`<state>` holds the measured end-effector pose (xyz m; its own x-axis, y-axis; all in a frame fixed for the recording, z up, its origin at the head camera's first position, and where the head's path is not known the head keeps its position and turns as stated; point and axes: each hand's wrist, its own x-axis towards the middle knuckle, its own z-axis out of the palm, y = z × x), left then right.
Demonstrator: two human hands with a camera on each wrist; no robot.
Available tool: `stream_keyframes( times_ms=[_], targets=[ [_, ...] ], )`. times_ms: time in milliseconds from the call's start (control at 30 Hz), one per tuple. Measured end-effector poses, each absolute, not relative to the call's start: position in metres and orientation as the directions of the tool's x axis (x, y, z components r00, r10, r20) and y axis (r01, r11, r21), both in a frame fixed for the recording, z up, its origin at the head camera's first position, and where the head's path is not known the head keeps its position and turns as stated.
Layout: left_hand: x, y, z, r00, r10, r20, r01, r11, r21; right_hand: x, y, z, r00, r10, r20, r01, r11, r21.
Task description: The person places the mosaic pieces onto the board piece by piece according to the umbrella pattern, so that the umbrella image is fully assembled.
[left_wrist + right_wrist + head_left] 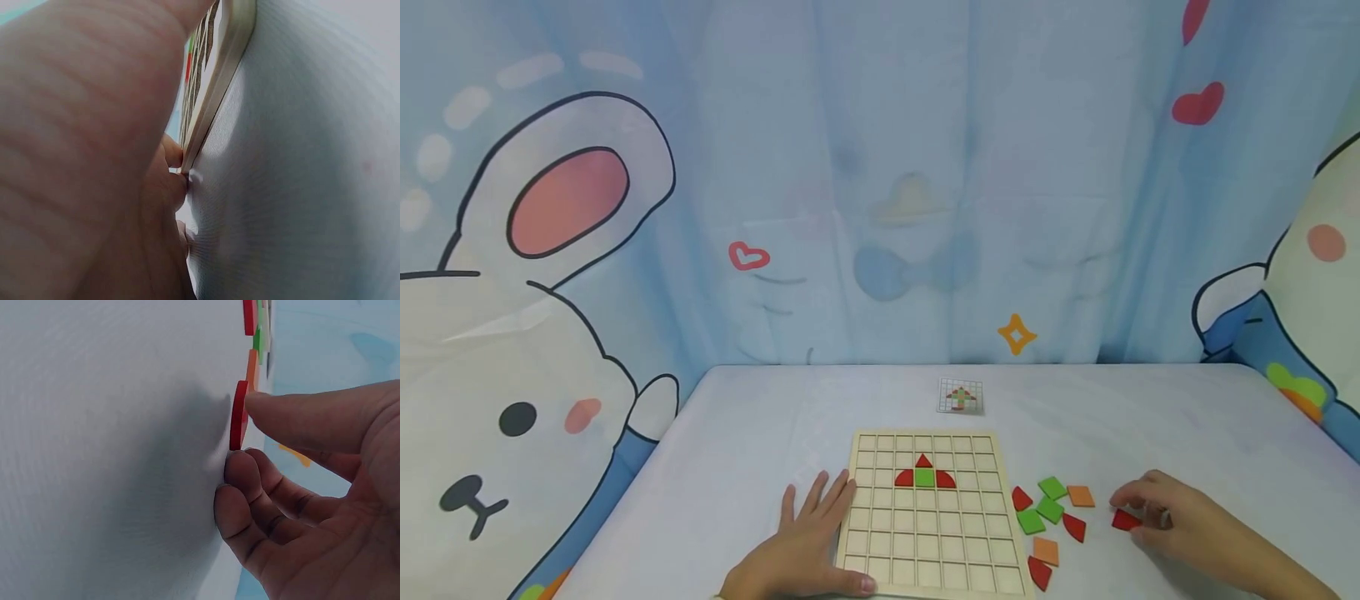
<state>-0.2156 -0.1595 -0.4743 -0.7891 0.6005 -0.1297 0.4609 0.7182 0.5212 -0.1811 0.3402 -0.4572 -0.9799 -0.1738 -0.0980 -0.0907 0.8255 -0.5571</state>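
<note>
The wooden grid board (946,550) lies on the table, with a red triangle (923,461), a green square (924,477) and two red quarter-round tiles (946,479) in its upper cells. My left hand (805,537) rests spread along the board's left side, fingertips at the edge and thumb on the near corner. In the left wrist view the board's rim (215,87) runs beside that hand. To the right of the board, my right hand (1180,521) pinches a red tile (239,415) between thumb and fingertips, low over the white cloth; the fingers partly cover it in the head view.
Between board and right hand lie several loose tiles: green squares (1050,509), orange squares (1081,497) and red rounded pieces (1074,527). A small pattern card (960,396) showing a gridded figure sits beyond the board. Behind the table hangs a blue printed curtain (910,125).
</note>
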Motion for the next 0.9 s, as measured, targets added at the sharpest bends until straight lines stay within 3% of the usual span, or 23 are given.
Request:
stream_keyframes(
  times_ms=[900],
  targets=[
    [-0.214,-0.158,-0.473,-0.805,0.581,-0.119,0.458,0.736,0.498,-0.194,0.321,-0.459,-0.971,-0.175,-0.165,-0.077,0.876,-0.476]
  ],
)
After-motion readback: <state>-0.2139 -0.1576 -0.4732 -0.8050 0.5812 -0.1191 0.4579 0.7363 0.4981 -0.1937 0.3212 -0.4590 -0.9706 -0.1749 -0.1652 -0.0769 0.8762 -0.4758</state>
